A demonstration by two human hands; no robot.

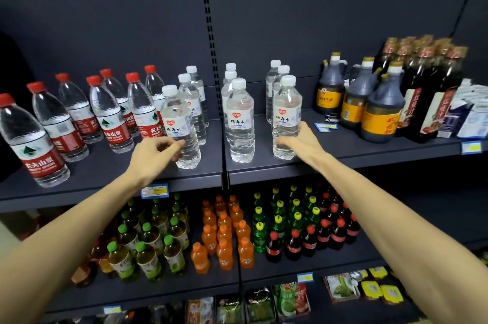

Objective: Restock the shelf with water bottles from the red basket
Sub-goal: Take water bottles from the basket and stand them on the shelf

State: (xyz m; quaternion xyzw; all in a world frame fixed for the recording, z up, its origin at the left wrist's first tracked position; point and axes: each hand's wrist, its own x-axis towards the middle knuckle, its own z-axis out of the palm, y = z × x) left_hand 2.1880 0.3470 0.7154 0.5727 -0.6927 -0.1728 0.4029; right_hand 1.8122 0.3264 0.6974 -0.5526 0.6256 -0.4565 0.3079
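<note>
Centre frame: left hand (155,151) pinches a white-capped bottle (181,128) low; right hand (299,143) wraps another bottle (286,118) at its base. Full, likely heavy, thin-walled, slick; best gripped mid-body.

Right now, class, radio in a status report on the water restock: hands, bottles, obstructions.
Left hand pinching front white-capped bottle. Right hand gripping rightmost front bottle. Both bottles upright on shelf. Nothing blocking.
</note>
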